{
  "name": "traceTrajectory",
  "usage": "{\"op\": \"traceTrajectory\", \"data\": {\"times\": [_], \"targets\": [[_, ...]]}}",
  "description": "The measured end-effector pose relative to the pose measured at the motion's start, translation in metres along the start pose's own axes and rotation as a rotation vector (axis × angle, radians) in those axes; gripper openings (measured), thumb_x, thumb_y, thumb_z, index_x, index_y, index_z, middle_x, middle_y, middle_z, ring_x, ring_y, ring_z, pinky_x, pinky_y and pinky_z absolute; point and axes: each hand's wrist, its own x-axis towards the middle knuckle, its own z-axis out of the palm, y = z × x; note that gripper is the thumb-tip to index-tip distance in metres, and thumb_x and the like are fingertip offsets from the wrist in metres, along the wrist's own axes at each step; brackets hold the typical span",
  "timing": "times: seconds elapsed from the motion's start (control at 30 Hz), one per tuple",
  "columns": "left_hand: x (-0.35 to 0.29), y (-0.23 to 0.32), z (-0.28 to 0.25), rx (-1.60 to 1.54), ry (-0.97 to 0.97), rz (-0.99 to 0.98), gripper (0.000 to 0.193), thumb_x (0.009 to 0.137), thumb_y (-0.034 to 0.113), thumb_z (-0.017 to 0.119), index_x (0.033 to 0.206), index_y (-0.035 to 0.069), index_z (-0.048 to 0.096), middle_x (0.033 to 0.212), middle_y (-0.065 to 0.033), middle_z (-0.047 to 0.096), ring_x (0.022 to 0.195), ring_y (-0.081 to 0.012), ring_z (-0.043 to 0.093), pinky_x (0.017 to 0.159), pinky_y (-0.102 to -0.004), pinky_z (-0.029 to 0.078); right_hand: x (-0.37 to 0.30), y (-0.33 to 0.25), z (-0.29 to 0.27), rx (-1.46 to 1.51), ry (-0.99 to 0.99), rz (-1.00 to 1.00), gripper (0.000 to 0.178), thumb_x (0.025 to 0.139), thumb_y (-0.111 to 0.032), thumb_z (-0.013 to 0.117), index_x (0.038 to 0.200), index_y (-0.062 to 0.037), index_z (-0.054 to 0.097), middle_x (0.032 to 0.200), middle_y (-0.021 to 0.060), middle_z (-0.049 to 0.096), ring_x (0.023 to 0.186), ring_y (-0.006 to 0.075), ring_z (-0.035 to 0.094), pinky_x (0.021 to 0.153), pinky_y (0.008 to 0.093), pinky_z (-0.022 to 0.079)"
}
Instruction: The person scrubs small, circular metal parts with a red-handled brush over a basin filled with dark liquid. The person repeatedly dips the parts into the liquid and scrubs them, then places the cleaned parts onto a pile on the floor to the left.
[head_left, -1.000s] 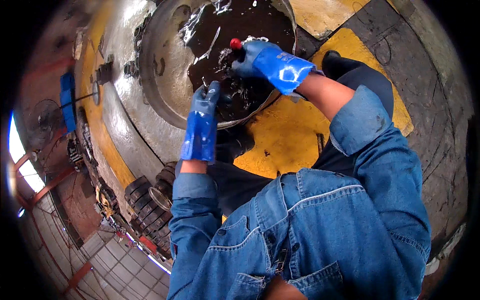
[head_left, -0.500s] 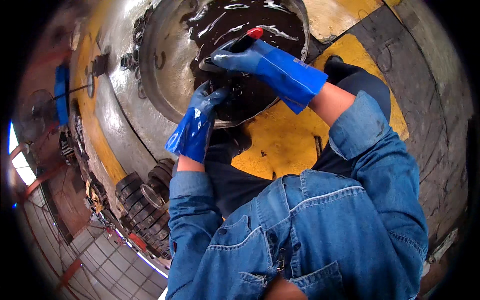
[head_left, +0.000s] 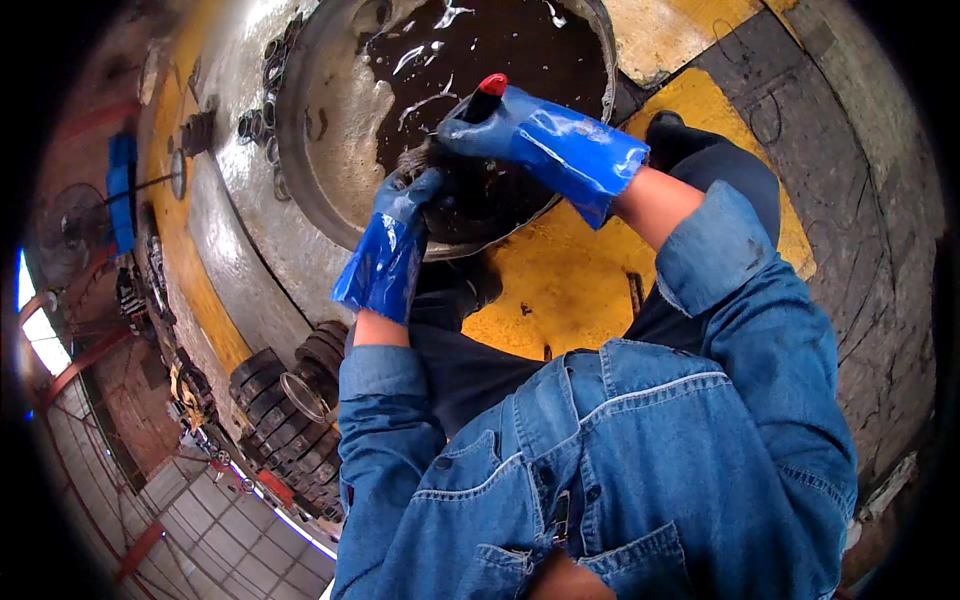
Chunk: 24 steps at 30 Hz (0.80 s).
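Both my hands wear blue rubber gloves and work over a wide round metal basin holding dark liquid. My right hand is wrapped round a brush with a black handle and a red end. The brush head points down and left, against or just above my left fingers. My left hand is at the near left part of the basin, its fingers curled at a dark wet thing whose shape is lost against the liquid.
Several dark metal rings lie left of the basin on the grey metal surface. A stack of dark ribbed round parts stands nearer on the left. Yellow plate lies under my legs. A fan stands far left.
My right hand has drawn slightly down and turned the brush, so its red end sits lower and further left. My left hand has stayed nearly in place, fingers now nearer the brush head.
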Motion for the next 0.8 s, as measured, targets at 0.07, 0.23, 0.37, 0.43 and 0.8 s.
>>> {"op": "traceTrajectory", "data": {"times": [0.07, 0.23, 0.37, 0.43, 0.8], "targets": [[-0.001, -0.003, -0.005, 0.009, -0.017, 0.019, 0.036, 0.095, 0.014, 0.075, 0.126, -0.001, 0.066, 0.103, -0.0122, 0.076, 0.087, -0.0219, 0.074, 0.082, -0.0337, 0.06, -0.003, -0.003, -0.008, -0.163, 0.073, 0.136, 0.04, 0.089, -0.043, 0.075, 0.108, -0.0074, 0.078, 0.102, 0.0134, 0.078, 0.095, 0.0243, 0.074, 0.087, 0.0359, 0.056], [0.002, 0.0, -0.005, 0.096, 0.029, 0.057, 0.033, 0.096, 0.018, 0.076, 0.122, -0.001, 0.068, 0.096, -0.0099, 0.076, 0.081, -0.0193, 0.073, 0.073, -0.0317, 0.059, -0.017, -0.03, -0.021, -0.495, 0.136, 0.162, 0.048, 0.086, -0.052, 0.07, 0.105, -0.0088, 0.078, 0.098, 0.0166, 0.076, 0.091, 0.03, 0.073, 0.085, 0.0409, 0.056], [-0.003, 0.019, 0.005, 0.232, 0.059, 0.143, 0.032, 0.097, 0.02, 0.075, 0.12, -0.001, 0.068, 0.095, -0.009, 0.076, 0.078, -0.0167, 0.071, 0.071, -0.03, 0.058, -0.015, -0.022, -0.015, -0.19, -0.221, 0.2, 0.042, 0.085, -0.048, 0.07, 0.104, -0.011, 0.079, 0.096, 0.0145, 0.076, 0.09, 0.0296, 0.073, 0.085, 0.0407, 0.055], [-0.007, 0.022, 0.012, 0.188, 0.147, 0.201, 0.033, 0.097, 0.021, 0.074, 0.12, -0.002, 0.068, 0.096, -0.0096, 0.076, 0.08, -0.0166, 0.072, 0.071, -0.0294, 0.058, -0.017, -0.02, -0.007, -0.269, -0.263, 0.121, 0.04, 0.085, -0.046, 0.071, 0.104, -0.0123, 0.079, 0.093, 0.0137, 0.076, 0.089, 0.0286, 0.072, 0.084, 0.0395, 0.055], [0.001, 0.026, -0.019, 0.07, 0.096, -0.015, 0.042, 0.099, 0.027, 0.073, 0.124, -0.006, 0.066, 0.102, -0.0138, 0.076, 0.084, -0.021, 0.074, 0.077, -0.0309, 0.06, -0.015, 0.001, 0.014, -0.847, -0.067, -0.92, 0.03, 0.083, -0.015, 0.073, 0.112, -0.0119, 0.069, 0.094, 0.0137, 0.072, 0.082, 0.0325, 0.074, 0.067, 0.0423, 0.06]]}}
